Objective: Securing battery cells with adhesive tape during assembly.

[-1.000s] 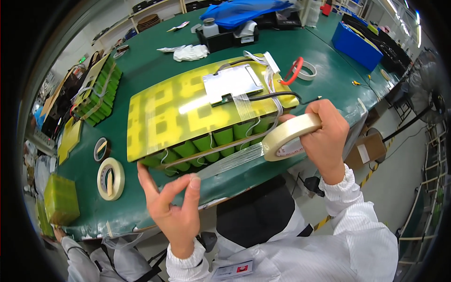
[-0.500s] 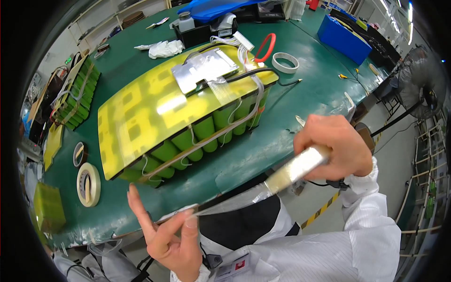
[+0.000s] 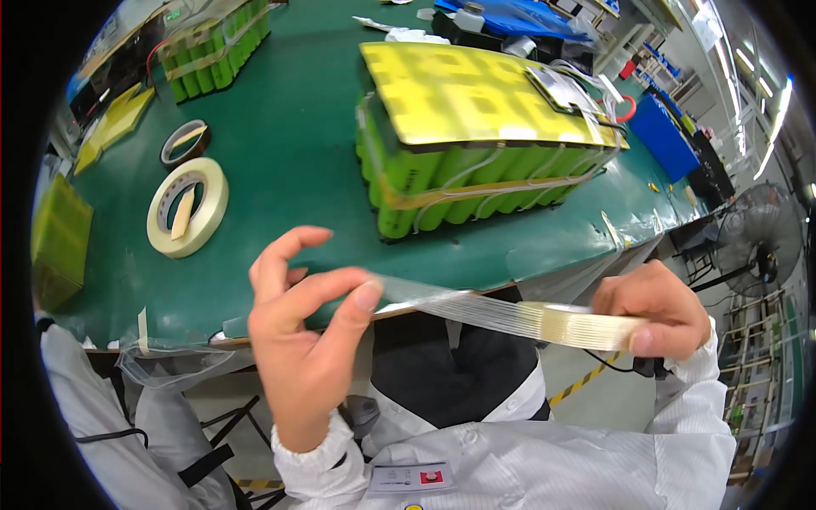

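My right hand [image 3: 654,308] grips a roll of clear filament tape [image 3: 578,325] held flat in front of my chest. A strip of tape [image 3: 459,304] runs from the roll to my left hand [image 3: 302,336], whose thumb and forefinger pinch its free end. Both hands hover at the near edge of the green table [image 3: 289,170]. Beyond them on the table lies a big battery pack [image 3: 476,161] of green cylindrical cells with a yellow sheet on top and tape bands around its side.
A cream tape roll [image 3: 187,206] and a darker roll [image 3: 184,143] lie at the left. Another green cell pack [image 3: 212,55] sits far left. A blue bin [image 3: 661,136], a red ring, a fan [image 3: 752,246] and another person's white sleeve [image 3: 81,408] are around.
The view swung so the battery pack now lies farther right. My hands dropped below the table edge and pulled a longer strip off the roll, left fingers now pinching its end.
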